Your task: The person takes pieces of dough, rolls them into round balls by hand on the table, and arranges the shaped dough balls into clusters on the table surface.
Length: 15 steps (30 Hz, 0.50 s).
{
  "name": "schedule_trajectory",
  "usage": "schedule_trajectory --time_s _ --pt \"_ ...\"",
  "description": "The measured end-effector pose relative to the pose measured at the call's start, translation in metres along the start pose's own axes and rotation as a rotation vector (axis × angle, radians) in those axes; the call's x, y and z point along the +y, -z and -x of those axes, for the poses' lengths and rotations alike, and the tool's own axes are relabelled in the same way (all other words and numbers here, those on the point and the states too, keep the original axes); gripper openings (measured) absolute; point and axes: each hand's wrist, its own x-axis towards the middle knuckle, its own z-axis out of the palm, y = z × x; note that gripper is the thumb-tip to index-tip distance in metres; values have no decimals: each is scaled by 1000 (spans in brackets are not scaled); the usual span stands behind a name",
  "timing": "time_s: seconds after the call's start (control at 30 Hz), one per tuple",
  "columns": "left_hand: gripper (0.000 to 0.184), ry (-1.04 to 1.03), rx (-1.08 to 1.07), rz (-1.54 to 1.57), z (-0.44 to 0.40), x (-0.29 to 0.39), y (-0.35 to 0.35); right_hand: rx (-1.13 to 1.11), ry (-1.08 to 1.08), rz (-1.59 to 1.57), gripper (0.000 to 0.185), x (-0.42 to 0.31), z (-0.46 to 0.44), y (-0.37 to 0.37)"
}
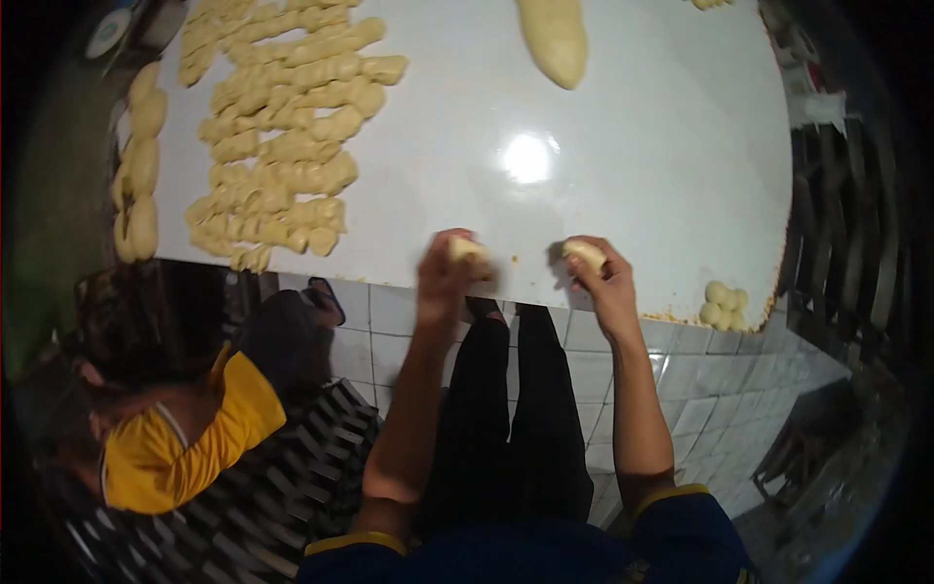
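Note:
Near the front edge of the white table [418, 185], my left hand [446, 274] is closed around a small piece of dough [469, 251]. Its fingers are slightly blurred. To the right, my right hand [605, 277] grips another piece of dough [585, 255] between thumb and fingers. Both pieces are pale yellow and sit just above the tabletop, a gap apart. A cluster of small round dough balls [723, 306] lies at the front right corner. Many cut dough pieces [282, 161] are laid in rows at the left.
A long dough roll [555, 44] lies at the back middle. Larger smooth dough pieces [143, 170] line the table's left edge. A person in a yellow shirt [195, 438] is close by at the lower left, beside stacked dark slats [282, 487]. More slatted racks [846, 214] stand on the right.

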Motion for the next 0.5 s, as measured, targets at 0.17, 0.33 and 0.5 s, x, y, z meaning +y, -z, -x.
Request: schedule_trajectory --time_s 0.17,0.33,0.5 --pt "30 -304 -77 -591 -8 -22 8 238 272 540 29 33 20 54" --pt "34 -751 -97 -1207 -48 -39 -31 417 593 1053 32 40 -23 60" --pt "24 -735 -111 -1222 -45 -72 -58 208 576 960 25 63 -33 15"
